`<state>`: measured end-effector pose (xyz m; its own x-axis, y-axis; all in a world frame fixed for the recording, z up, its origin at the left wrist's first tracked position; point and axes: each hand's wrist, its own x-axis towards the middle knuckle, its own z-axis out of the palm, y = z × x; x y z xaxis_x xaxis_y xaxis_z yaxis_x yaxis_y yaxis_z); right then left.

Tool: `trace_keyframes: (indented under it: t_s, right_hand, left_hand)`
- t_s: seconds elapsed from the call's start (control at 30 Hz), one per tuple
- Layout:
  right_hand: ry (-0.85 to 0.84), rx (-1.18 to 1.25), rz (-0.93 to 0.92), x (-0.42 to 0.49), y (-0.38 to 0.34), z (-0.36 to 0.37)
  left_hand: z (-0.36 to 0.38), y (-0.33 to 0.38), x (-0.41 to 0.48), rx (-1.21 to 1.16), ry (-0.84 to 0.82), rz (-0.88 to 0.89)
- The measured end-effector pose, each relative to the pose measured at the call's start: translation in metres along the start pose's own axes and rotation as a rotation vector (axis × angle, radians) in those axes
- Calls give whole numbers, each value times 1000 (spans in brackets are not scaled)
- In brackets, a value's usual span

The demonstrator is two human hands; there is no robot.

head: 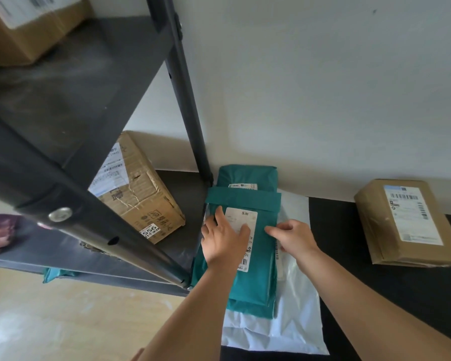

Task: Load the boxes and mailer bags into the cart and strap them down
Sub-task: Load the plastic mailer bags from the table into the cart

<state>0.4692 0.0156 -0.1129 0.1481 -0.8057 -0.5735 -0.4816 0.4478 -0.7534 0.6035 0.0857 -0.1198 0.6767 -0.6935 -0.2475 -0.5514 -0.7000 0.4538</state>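
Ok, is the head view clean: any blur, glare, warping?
Head view: the near black metal shelf post is soft, close to the lens; the teal plastic mailer bag is sharp; mild sheen on the white plastic mailer bag.

Parcel storeroom, dark metal shelving [97, 142], labelled cardboard boxes [138, 188], mailer bags [248, 256]

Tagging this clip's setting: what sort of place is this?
Probably a parcel storage or pickup room: labelled cardboard boxes, a dark metal shelf rack, and a stack of green mailer bags with shipping labels.
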Motion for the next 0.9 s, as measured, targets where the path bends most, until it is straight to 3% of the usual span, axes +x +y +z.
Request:
trace_keyframes:
  t_s: [0.23,0.5,0.73,0.9]
  right_hand:
    - [1,334,69,-8,1,-3]
    - [230,464,128,-19,17,-44]
    - [361,585,117,-43,34,-102]
    - [442,615,94,-70,59,-151]
  left_hand:
    - [-2,5,0,-20,144,34]
    - [6,38,-13,-113,268,190]
    - [32,85,-42,-293,173,297]
    - [52,120,-78,-343,-14,249]
